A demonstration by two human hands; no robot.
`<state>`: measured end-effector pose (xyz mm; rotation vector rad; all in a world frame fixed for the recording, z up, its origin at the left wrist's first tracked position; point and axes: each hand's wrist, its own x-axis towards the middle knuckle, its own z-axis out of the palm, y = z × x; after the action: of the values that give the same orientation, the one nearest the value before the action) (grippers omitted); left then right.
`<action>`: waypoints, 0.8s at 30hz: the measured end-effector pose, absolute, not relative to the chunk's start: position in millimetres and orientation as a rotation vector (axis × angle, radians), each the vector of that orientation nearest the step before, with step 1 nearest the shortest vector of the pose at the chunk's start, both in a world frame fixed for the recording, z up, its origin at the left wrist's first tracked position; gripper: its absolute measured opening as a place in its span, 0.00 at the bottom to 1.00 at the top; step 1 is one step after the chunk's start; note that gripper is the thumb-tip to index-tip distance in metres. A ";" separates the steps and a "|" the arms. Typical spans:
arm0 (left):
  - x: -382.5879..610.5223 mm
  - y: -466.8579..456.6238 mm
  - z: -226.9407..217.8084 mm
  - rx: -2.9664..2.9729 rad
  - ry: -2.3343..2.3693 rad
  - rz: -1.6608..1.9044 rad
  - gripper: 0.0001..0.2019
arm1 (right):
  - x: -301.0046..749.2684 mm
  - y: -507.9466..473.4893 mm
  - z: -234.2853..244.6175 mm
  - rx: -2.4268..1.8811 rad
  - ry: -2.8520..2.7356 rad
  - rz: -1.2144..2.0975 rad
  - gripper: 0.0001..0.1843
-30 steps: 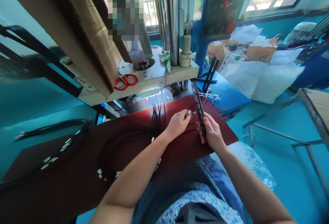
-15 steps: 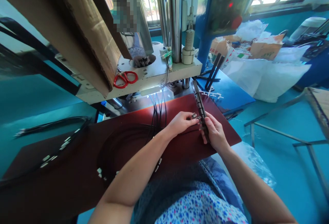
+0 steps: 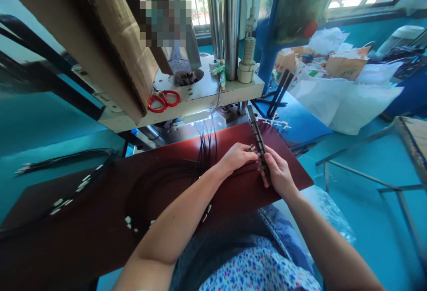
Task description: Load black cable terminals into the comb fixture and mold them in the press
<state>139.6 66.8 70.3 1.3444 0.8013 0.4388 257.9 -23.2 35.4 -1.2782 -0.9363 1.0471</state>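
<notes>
My right hand is closed round the lower end of a dark, slotted metal bar, which tilts up and away from me above the red-brown table. At the bar's left side my left hand pinches a small, shiny metal connector; its exact shape is hard to make out. Thin black cables run from the press's lower plate onto the table, and a dark strand passes beneath my left fingers. White-tipped cable ends lie to the left of my left forearm.
Ahead stands a press with a cream-coloured plate, red-handled scissors on its edge. A second black cable bundle lies at left. White branched plastic pieces rest on the blue surface at right. White sacks stand beyond.
My left fingers have shifted very slightly against the bar's side. The bar and my right hand stay nearly in place; the view has moved a little.
</notes>
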 end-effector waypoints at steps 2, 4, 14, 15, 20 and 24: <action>139.6 65.9 68.0 1.328 0.792 0.452 0.10 | 257.1 -22.0 34.5 -1.313 -0.982 1.029 0.29; 138.1 65.2 66.1 1.352 0.780 0.481 0.10 | 256.1 -20.8 33.6 -1.346 -1.035 0.998 0.28; 120.9 80.9 64.2 1.345 0.805 0.518 0.11 | 255.2 -21.8 35.4 -1.264 -0.943 1.038 0.28; 121.5 81.9 62.8 1.351 0.826 0.537 0.10 | 255.1 -21.8 35.6 -1.259 -0.942 1.044 0.28; 124.1 81.6 60.9 1.528 0.843 0.596 0.11 | 254.2 -22.7 38.0 -1.278 -0.940 1.044 0.28; 124.6 79.6 63.1 1.735 0.846 0.602 0.12 | 255.1 -23.0 38.2 -1.291 -0.940 1.056 0.28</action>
<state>124.6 79.6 63.1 1.7353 0.8456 0.6023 255.1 -23.0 38.2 -1.2906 -0.9396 1.0555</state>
